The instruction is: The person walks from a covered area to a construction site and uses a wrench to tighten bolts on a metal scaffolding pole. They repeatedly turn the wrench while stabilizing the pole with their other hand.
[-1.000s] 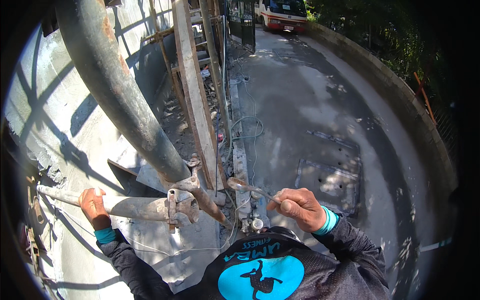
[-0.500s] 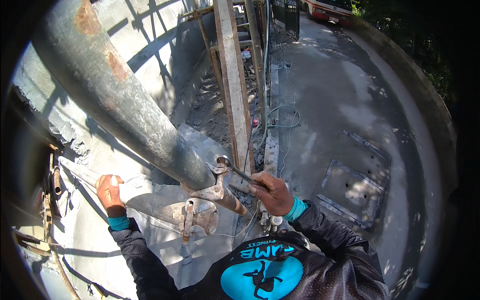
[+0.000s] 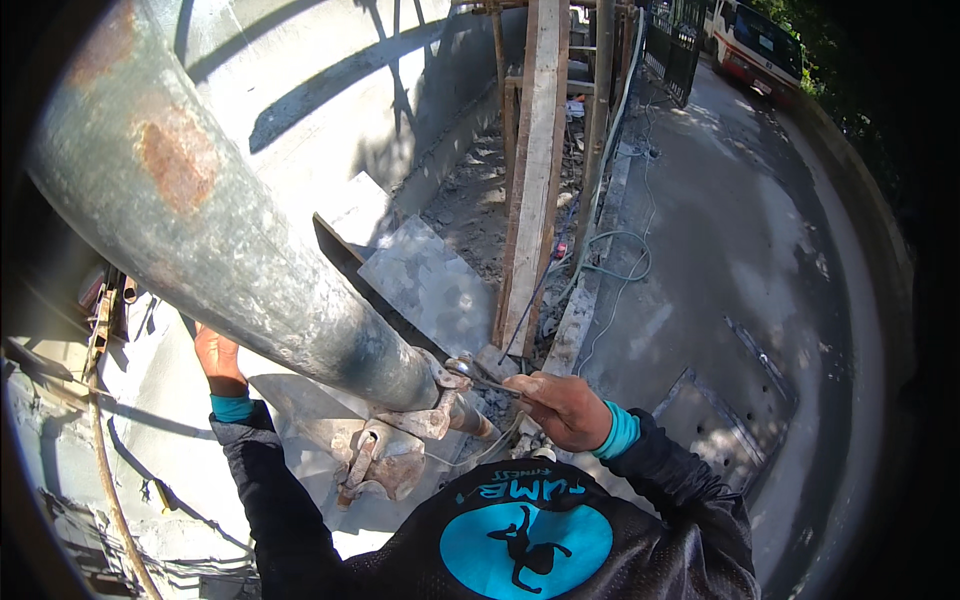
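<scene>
A thick, rust-spotted grey scaffold pipe [image 3: 250, 240] slants from the upper left down to a rusty scaffold coupler [image 3: 428, 420]. My right hand [image 3: 567, 408] is closed round a metal wrench [image 3: 492, 383], whose head is at the coupler's bolt. Below it hangs the coupler's other half, a loose-looking rusty clamp flap [image 3: 372, 462]. My left hand [image 3: 217, 360] is at a lower crosswise scaffold pipe [image 3: 300, 405]; the thick pipe hides its fingertips, though the hand looks closed round the lower pipe.
Upright wooden planks [image 3: 535, 190] stand beyond the coupler. A grey flat sheet [image 3: 430, 285] leans near the rubble. Right of them run a green hose [image 3: 625, 240] and a concrete driveway [image 3: 700, 240]. A vehicle [image 3: 757, 45] is at the far right, beside a dark gate [image 3: 673, 45].
The view has shifted, so the thick pipe now covers part of my left hand. My right hand has turned slightly with the wrench, which still meets the coupler bolt.
</scene>
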Available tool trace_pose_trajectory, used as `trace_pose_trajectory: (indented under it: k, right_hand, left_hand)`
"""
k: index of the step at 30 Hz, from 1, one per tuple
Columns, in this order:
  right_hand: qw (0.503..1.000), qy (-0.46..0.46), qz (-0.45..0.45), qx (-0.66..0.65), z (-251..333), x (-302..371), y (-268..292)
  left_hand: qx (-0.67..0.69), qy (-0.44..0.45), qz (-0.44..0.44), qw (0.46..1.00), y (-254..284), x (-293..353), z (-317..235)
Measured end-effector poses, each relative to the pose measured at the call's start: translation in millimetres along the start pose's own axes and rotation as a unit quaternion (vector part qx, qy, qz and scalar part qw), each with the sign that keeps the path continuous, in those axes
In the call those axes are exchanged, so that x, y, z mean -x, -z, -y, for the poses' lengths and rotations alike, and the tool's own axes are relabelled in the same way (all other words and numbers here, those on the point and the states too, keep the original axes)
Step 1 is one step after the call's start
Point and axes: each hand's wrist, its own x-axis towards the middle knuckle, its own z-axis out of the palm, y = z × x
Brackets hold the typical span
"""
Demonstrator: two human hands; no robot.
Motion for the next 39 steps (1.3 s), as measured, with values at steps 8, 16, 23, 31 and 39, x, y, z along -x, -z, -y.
trace_pose_trajectory:
  k: [8, 16, 23, 31, 39]
  right_hand:
    - [0.862, -0.320, 0.212, -0.332, -27.0, -5.1, 25.6]
    - [0.904, -0.260, 0.168, -0.295, -12.2, -5.0, 20.6]
    - [0.910, -0.256, 0.185, -0.269, -17.6, -8.1, 21.2]
    - [0.937, -0.236, 0.145, -0.214, -7.9, -5.2, 16.4]
    - [0.936, -0.229, 0.171, -0.206, -25.1, 2.0, 17.1]
  left_hand:
    - [-0.095, -0.003, 0.045, 0.994, 9.1, -7.2, -42.1]
    - [0.015, 0.066, -0.047, 0.997, -2.8, 0.4, -48.0]
    - [0.016, 0.060, -0.042, 0.997, 0.0, -5.2, -58.0]
    - [-0.043, 0.040, -0.081, 0.995, -5.1, 6.5, -52.5]
    - [0.339, 0.190, -0.172, 0.905, -144.3, 196.8, -102.2]
